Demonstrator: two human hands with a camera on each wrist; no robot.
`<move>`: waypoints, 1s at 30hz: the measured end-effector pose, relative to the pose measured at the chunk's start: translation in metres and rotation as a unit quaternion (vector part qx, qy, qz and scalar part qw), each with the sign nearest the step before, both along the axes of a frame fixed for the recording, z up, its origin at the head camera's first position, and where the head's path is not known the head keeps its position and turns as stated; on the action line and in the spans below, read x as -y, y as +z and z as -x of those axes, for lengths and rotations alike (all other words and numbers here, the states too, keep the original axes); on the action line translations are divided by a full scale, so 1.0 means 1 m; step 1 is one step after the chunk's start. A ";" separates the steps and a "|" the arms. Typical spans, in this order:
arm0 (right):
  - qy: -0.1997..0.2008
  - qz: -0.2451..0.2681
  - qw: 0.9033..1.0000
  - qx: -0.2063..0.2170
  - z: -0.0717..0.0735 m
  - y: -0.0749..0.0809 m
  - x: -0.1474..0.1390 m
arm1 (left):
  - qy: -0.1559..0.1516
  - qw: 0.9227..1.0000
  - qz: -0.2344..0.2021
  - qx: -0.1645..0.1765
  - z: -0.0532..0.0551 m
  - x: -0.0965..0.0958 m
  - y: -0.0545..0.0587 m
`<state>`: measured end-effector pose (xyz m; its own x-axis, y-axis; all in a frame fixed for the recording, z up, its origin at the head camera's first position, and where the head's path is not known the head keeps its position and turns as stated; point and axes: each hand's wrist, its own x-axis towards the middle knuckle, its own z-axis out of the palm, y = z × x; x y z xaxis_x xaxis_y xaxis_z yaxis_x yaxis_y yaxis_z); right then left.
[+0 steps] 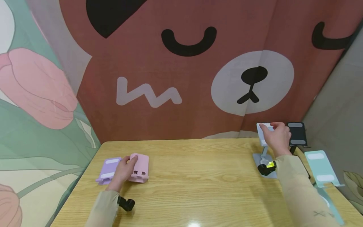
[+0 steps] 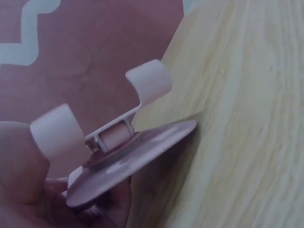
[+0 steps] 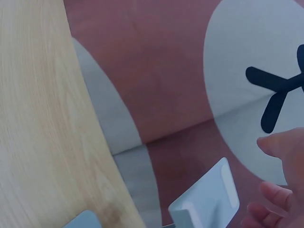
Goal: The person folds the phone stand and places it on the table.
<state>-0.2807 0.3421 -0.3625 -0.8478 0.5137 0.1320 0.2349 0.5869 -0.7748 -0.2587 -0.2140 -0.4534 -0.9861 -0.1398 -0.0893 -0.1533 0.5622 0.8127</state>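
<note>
At the left of the head view, my left hand [image 1: 122, 171] grips a pink folding phone stand [image 1: 142, 164] by its left side. In the left wrist view, the two curved lips and the hinge of the pink stand face the camera, its flat plate tilted just above the wood. My right hand [image 1: 277, 138] is at the top of an upright pale blue-grey phone stand [image 1: 263, 142]. The right wrist view has thumb and fingers spread apart beside the pale stand's plate [image 3: 209, 202]; whether they touch it, I cannot tell.
A purple phone stand [image 1: 109, 170] lies left of my left hand. Behind my right hand stands a black phone stand [image 1: 297, 134], and a mint-green one [image 1: 321, 165] is by the right table edge. Printed fabric [image 1: 193, 119] hangs behind the wooden table [image 1: 198, 183].
</note>
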 end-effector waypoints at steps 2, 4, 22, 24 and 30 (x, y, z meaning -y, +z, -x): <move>-0.012 0.009 1.000 0.003 0.001 -0.002 0.000 | -0.001 1.000 0.000 0.007 0.001 0.001 0.001; -0.023 0.015 1.000 0.005 0.001 -0.004 -0.002 | -0.003 1.000 0.000 0.010 0.002 0.001 0.000; -0.031 0.012 0.999 0.032 0.013 -0.023 -0.018 | -0.007 1.000 0.019 0.013 0.010 0.008 0.000; -0.029 0.013 0.999 0.037 0.014 -0.024 -0.019 | -0.005 0.999 0.031 0.010 0.009 0.008 0.001; -0.019 0.045 0.997 0.053 0.016 -0.028 -0.024 | -0.008 0.997 0.079 0.015 0.008 0.008 0.001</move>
<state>-0.2963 0.3661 -0.3909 -0.8344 0.5511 -0.0063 0.3396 0.5050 -0.7935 -0.2662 -0.2225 -0.4519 -0.9856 -0.1387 -0.0972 -0.1664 0.6856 0.7087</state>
